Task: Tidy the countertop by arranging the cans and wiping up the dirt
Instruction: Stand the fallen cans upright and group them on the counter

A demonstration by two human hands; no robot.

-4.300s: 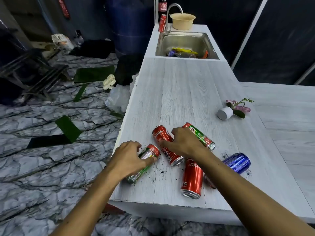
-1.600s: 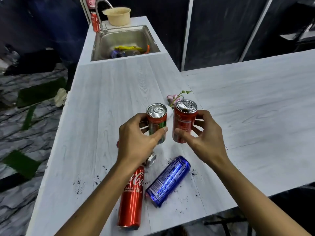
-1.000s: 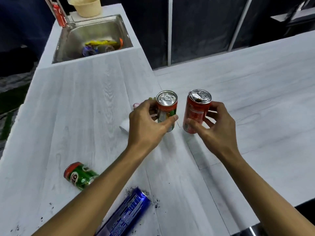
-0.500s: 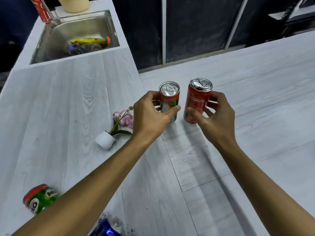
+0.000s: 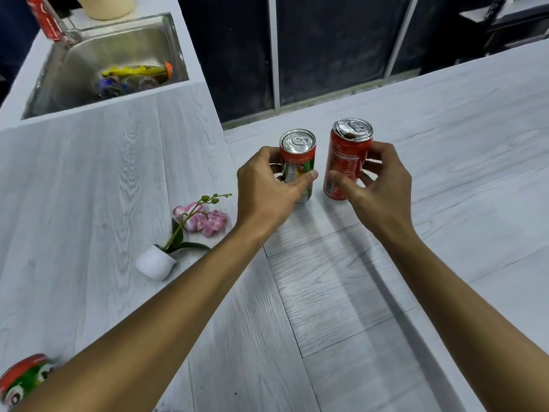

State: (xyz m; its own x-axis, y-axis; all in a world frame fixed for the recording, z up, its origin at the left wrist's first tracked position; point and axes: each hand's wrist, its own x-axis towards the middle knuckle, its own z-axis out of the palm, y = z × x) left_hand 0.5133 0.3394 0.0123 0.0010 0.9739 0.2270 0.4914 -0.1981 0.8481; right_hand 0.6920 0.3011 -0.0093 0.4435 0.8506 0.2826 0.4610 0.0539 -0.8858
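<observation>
A pale wood-grain surface [image 5: 89, 188] fills most of the view, bending in an L towards the right in front of dark wall panels. Set into its far left end is a steel sink [image 5: 59, 69] with crumpled wrappers [image 5: 133, 72] lying in its bottom; a beige bowl [image 5: 107, 5] and an upright red can by the tap [image 5: 44, 19] stand on the ledge behind it. Both forearms reach in from the lower edge to the corner of the L, where the hands meet side by side. The left hand [image 5: 267, 185] is curled round a short red-and-green can [image 5: 297, 150], thumb across its front and fingers behind. The right hand [image 5: 377, 185] grips a taller red can [image 5: 346, 156] from its right side, thumb low on the front, fingertips wrapped round the back. Both cans are upright with their silver tops facing up, close together but not touching, their bases at or just above the surface; which of the two cannot be told. To the left of the left wrist a small white pot [image 5: 156, 264] lies tipped over, its pink flowers [image 5: 205, 220] spread on the surface. In the lower left corner, well apart from both hands, a green-and-red can on its side [image 5: 23, 379] is partly hidden by the left forearm. A few dark specks [image 5: 236, 393] show near the lower edge.
</observation>
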